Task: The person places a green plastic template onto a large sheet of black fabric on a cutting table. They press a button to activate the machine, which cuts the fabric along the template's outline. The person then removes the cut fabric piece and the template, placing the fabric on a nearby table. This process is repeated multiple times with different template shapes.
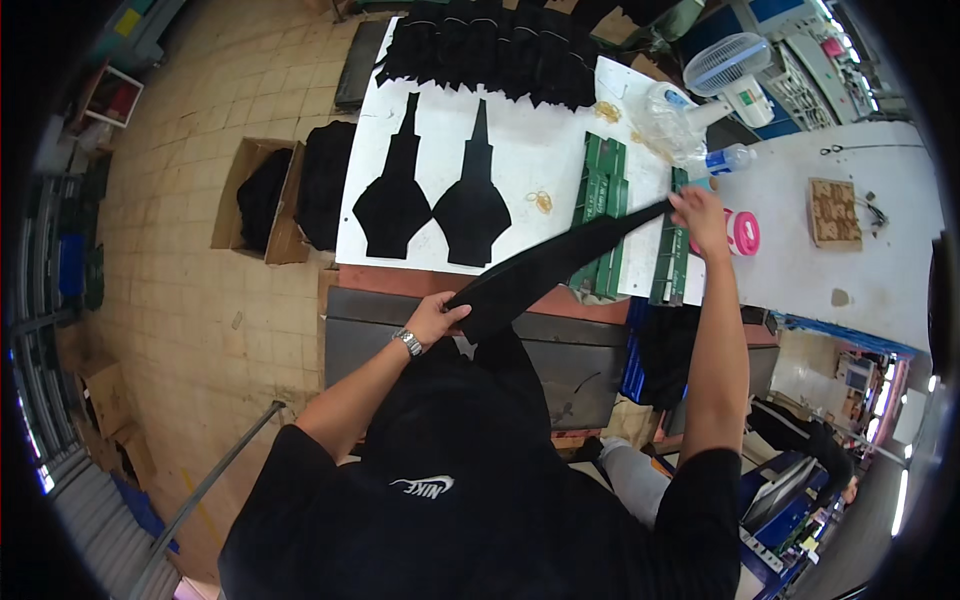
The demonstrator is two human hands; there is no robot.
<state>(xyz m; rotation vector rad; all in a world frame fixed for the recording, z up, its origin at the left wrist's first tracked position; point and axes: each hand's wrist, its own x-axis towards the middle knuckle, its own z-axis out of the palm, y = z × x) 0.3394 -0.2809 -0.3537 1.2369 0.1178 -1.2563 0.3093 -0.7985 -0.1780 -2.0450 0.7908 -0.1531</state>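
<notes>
Over the white table's (545, 140) near edge, we hold a long black fabric piece (570, 262) slantwise between both hands. Our left hand (432, 322) sits low, forearm angled inward, its fingers (461, 312) pinching the wide end; our right arm reaches farther forward, the right hand (703, 217) gripping the narrow tip near a green strip (667, 272).

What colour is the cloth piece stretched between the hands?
The cloth piece is black, in the head view.
</notes>
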